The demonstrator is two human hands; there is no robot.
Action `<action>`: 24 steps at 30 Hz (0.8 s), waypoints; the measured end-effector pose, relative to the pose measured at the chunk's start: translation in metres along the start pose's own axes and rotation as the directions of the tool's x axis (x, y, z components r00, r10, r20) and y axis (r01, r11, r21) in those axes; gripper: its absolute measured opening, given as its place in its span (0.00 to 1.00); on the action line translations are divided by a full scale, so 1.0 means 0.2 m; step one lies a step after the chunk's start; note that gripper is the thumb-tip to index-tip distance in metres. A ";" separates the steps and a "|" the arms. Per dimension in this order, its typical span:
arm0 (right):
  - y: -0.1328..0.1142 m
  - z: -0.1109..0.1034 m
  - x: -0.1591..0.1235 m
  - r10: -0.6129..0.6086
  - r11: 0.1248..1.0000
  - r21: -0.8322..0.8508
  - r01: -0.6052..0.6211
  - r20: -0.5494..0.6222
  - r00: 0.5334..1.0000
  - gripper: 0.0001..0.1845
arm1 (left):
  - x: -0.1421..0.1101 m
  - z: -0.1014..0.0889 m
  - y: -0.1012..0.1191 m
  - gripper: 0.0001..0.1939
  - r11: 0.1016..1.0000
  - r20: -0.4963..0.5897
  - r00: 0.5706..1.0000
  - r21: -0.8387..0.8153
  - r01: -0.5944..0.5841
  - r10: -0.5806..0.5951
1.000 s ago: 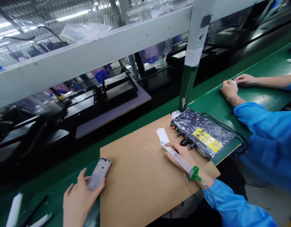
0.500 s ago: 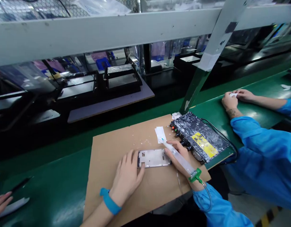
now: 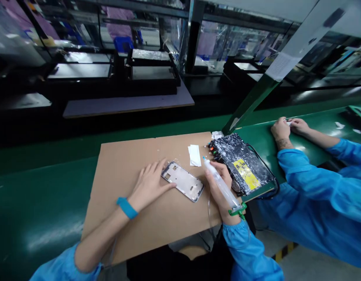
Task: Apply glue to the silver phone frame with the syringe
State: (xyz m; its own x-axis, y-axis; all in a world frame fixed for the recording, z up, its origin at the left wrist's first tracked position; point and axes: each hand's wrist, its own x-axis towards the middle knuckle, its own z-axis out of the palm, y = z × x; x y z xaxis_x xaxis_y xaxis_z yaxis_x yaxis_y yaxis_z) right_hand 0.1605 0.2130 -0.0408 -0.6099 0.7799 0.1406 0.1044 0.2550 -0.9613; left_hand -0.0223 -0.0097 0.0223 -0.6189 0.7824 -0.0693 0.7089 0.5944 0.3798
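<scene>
Phone frame [image 3: 183, 180] lies flat on the brown board [image 3: 124, 164], centre of bench | left hand [image 3: 148, 185] steadies its left end, fingers spread | right hand [image 3: 220, 183] fingers clamped on syringe dispenser [image 3: 221, 185] (tip raised, off frame) | judgement: frame positioned, dispensing not yet begun.

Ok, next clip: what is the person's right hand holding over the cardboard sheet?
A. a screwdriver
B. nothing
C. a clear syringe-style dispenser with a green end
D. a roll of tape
C: the right hand grips a clear syringe dispenser, its tip pointing up and away from the phone frame.
</scene>
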 end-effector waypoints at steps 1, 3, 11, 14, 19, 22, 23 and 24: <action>0.00 0.00 0.00 -0.002 1.000 0.003 0.002 -0.009 1.000 0.26 | 0.01 -0.03 -0.03 0.44 0.999 0.008 1.000 -0.035 -0.006 0.006; -0.01 0.01 0.01 -0.011 1.000 0.013 0.012 -0.023 1.000 0.24 | 0.03 -0.08 -0.06 0.45 0.994 0.036 0.999 -0.105 -0.021 0.025; -0.06 0.01 0.03 -0.040 0.998 0.059 0.038 0.032 0.999 0.17 | 0.08 0.01 0.04 0.32 0.978 -0.047 0.997 -0.204 0.053 -0.064; -0.08 0.00 0.02 -0.012 0.997 0.072 0.008 0.052 0.999 0.17 | 0.07 0.01 0.07 0.30 0.972 -0.052 0.998 -0.234 0.033 -0.046; -0.09 0.02 0.02 0.017 0.996 0.084 -0.018 0.024 1.000 0.16 | 0.05 -0.02 0.04 0.24 0.969 -0.084 0.995 -0.246 0.028 -0.050; -0.09 0.02 0.03 0.032 0.996 0.078 -0.035 0.039 0.999 0.17 | 0.06 0.01 -0.02 0.26 0.971 -0.120 0.992 -0.237 0.018 -0.048; -0.09 0.03 0.03 0.034 0.996 0.078 -0.038 0.051 0.998 0.18 | 0.07 0.02 -0.04 0.28 0.971 -0.128 0.990 -0.238 0.024 -0.056; -0.10 0.03 0.03 0.032 0.996 0.079 -0.038 0.070 0.997 0.18 | 0.08 0.04 -0.06 0.30 0.970 -0.135 0.988 -0.240 0.037 -0.071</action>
State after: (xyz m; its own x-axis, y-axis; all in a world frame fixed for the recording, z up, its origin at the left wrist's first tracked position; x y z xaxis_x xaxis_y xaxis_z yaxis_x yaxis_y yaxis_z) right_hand 0.1498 0.2102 -0.0224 -0.6599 0.7456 0.0928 0.0650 0.1796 -0.9816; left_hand -0.0379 -0.0036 0.0083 -0.7075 0.7061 0.0290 0.5835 0.5606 0.5876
